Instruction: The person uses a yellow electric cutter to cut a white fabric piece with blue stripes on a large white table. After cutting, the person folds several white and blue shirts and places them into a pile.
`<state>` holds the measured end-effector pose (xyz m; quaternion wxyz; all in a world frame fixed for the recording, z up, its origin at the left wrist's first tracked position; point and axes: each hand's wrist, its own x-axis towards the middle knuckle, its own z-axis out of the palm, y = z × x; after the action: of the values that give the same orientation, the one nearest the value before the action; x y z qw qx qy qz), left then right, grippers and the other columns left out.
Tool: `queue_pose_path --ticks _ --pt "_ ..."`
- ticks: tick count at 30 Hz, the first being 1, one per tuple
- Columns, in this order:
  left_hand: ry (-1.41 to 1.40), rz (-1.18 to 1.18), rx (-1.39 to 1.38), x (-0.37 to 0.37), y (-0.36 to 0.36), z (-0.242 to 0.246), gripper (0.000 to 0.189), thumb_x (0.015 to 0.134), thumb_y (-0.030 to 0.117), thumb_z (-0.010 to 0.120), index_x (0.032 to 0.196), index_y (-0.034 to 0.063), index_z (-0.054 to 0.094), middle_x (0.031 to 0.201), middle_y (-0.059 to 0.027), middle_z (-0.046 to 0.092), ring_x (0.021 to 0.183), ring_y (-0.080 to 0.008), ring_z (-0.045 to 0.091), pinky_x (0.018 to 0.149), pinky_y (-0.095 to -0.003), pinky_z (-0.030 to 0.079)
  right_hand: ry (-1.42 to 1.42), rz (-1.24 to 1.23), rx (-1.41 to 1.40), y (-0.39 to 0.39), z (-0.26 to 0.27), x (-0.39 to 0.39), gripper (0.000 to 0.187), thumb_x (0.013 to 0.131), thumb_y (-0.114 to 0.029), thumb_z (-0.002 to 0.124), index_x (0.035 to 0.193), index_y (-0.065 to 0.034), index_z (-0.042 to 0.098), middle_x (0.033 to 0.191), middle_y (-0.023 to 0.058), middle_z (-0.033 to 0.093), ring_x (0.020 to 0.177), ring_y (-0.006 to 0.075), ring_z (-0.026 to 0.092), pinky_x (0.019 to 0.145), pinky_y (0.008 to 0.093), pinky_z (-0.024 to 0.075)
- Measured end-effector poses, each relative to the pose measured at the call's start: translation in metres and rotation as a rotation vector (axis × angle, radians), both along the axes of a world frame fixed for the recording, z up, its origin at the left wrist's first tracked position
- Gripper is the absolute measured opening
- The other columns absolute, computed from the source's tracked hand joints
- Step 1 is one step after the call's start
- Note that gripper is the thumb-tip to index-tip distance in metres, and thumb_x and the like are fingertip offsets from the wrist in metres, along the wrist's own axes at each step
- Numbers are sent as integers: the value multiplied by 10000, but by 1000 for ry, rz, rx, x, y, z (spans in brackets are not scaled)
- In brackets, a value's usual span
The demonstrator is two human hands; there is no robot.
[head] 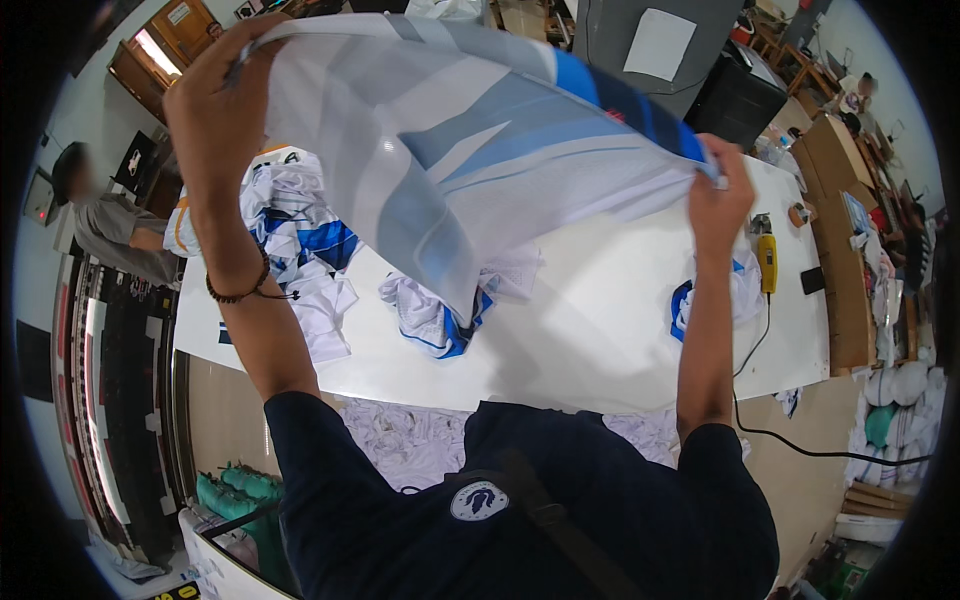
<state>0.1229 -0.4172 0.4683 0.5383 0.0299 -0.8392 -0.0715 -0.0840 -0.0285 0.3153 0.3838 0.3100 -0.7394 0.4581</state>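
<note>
A large piece of white, grey and blue printed fabric (525,142) is stretched in the air between my hands, above the white table (600,337). My left hand (225,82), raised higher, grips its upper left edge. At its right corner my right hand (720,187) pinches the cloth. The fabric's lower point hangs over a crumpled blue and white cloth (424,315) on the tabletop. More blue and white cloth pieces (300,225) lie heaped beyond my left forearm. Another bunched cloth (739,289) lies partly behind my right forearm.
A yellow corded power tool (767,262) and a black phone (812,280) lie near the table's right edge. Its cable (817,452) runs off rightward. A person in grey (120,232) stands at the left, holding cloth. Cardboard boxes (844,247) line the right side; white fabric (405,439) lies below the table.
</note>
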Motion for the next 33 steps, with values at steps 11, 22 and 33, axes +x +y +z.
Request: queue_pose_path --ticks 11,22,33 --pt "-211 -945 -267 136 84 -34 254 824 249 739 1032 107 768 843 -20 567 750 -100 558 658 -277 448 -37 -11 99 176 1 91 304 830 -269 661 817 34 651 697 114 588 659 219 545 612 323 403" --pt "-287 -1710 -259 120 107 -9 252 698 -39 604 914 -42 734 537 117 282 397 -17 280 379 -227 156 -88 1055 176 294 33 132 163 795 -129 769 849 -24 657 630 18 487 499 120 500 459 271 419" --pt "-465 -1648 -139 123 90 -24 168 814 49 662 952 24 755 542 58 425 410 -45 399 378 -213 267 -288 1283 151 298 25 118 75 819 -79 701 850 -40 645 716 58 576 628 142 615 568 262 513"
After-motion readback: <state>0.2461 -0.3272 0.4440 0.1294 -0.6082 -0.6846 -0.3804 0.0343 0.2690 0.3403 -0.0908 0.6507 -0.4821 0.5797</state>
